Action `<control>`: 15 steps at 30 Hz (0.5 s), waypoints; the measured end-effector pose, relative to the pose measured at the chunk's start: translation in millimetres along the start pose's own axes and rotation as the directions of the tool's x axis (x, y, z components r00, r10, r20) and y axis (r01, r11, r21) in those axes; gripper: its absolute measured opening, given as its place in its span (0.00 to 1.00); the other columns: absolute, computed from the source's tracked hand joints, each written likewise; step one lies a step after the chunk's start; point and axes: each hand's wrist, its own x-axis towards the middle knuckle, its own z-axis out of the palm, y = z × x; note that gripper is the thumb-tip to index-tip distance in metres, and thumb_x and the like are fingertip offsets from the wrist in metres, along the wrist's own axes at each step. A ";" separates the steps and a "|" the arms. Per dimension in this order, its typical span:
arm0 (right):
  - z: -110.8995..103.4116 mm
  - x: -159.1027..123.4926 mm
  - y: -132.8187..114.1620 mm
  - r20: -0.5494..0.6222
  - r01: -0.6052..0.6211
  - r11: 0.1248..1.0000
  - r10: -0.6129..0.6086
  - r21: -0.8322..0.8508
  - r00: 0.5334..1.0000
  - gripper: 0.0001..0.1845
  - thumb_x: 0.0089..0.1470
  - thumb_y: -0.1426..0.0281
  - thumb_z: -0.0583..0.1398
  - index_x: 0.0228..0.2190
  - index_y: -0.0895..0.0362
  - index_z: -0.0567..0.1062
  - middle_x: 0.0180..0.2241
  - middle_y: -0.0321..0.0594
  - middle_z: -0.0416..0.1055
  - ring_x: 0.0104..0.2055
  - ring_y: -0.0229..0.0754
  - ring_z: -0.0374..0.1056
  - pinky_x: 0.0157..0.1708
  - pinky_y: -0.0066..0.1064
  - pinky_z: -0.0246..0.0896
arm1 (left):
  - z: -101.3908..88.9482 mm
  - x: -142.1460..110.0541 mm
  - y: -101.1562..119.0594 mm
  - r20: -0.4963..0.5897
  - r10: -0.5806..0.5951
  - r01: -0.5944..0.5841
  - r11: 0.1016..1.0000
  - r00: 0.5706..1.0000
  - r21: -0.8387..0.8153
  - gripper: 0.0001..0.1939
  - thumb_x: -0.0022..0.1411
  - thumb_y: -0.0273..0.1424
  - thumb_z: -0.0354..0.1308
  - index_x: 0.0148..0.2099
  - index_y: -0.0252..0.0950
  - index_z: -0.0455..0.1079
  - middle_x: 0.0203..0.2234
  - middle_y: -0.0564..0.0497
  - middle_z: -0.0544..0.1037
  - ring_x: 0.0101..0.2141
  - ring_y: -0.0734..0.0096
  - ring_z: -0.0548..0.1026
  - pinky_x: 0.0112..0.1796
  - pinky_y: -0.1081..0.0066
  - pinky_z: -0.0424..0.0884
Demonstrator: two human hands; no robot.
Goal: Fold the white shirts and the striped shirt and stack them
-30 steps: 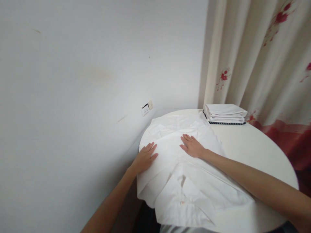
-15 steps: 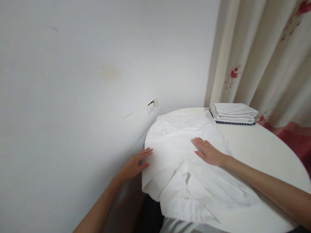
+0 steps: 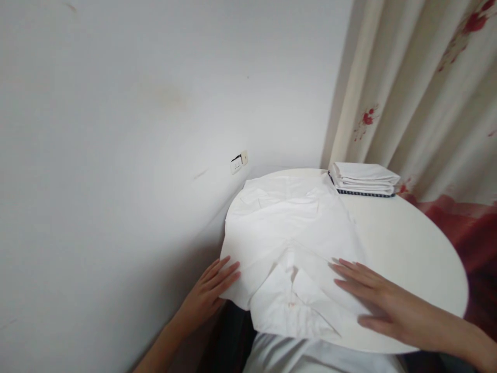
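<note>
White cloth garment, seamed and laid out flat: (image 3: 287, 223) spread over the left part of the table, a round white top with a smooth surface (image 3: 419, 254); far part fairly smooth, near part creased.
Near flaps: two loose, pointed folds of the same white cloth (image 3: 277, 290), parted by a narrow dark gap; small reddish mark (image 3: 292, 304) just below the gap.
Overhang, a likely weak point: the lower left corner reaches past the tabletop's rim; a tug toward the body could draw the cloth off, its own hanging weight helping.
Creases, a further hazard: uneven pressure from the two sides could bunch the near flaps or set the diagonal folds askew.
Left hand: (image 3: 212, 282) at the garment's left edge, fingers extended and slightly parted, fingertips over the cloth; nothing pinched that shows; forearm rising from the bottom of the view.
Right hand: (image 3: 373, 295) flat and open over the near right side, thumb apart from the fingers, forearm entering from the right; pressing or hovering, cannot tell.
Folded white cloth, neat layered stack: (image 3: 365, 178) at the far rim, just beside the garment's far right corner, a dark strip with light ticks (image 3: 365, 194) along its base.
Surroundings: plain white wall (image 3: 116, 155) with a pale socket plate (image 3: 236, 165); cream curtain with red flowers (image 3: 407, 103).
</note>
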 end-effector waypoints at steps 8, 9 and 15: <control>16.2 -28.7 20.7 -0.197 0.045 0.935 -0.121 -0.352 0.973 0.26 0.59 0.75 0.58 0.57 0.46 0.73 0.57 0.37 0.73 0.59 0.43 0.69 0.62 0.40 0.60 | -8.1 2.9 -14.3 -0.104 0.066 -0.075 0.993 0.992 -0.087 0.26 0.69 0.22 0.50 0.65 0.46 0.66 0.62 0.51 0.70 0.66 0.59 0.60 0.61 0.56 0.66; 17.3 -30.9 22.7 -0.211 0.052 0.922 -0.143 -0.383 0.967 0.22 0.60 0.74 0.58 0.54 0.47 0.76 0.55 0.37 0.75 0.57 0.42 0.70 0.62 0.41 0.59 | -9.9 2.8 -15.5 -0.119 0.069 -0.081 0.992 0.991 -0.100 0.24 0.70 0.24 0.50 0.64 0.47 0.67 0.62 0.51 0.70 0.66 0.59 0.61 0.61 0.57 0.67; 9.7 -53.3 44.8 -0.343 -0.012 0.881 -0.171 -0.473 0.924 0.14 0.60 0.72 0.60 0.46 0.46 0.80 0.48 0.34 0.80 0.49 0.43 0.76 0.64 0.47 0.56 | -24.1 5.7 -4.3 -0.185 0.096 -0.126 0.979 0.978 -0.158 0.18 0.72 0.29 0.53 0.61 0.45 0.70 0.59 0.48 0.74 0.64 0.60 0.64 0.60 0.57 0.68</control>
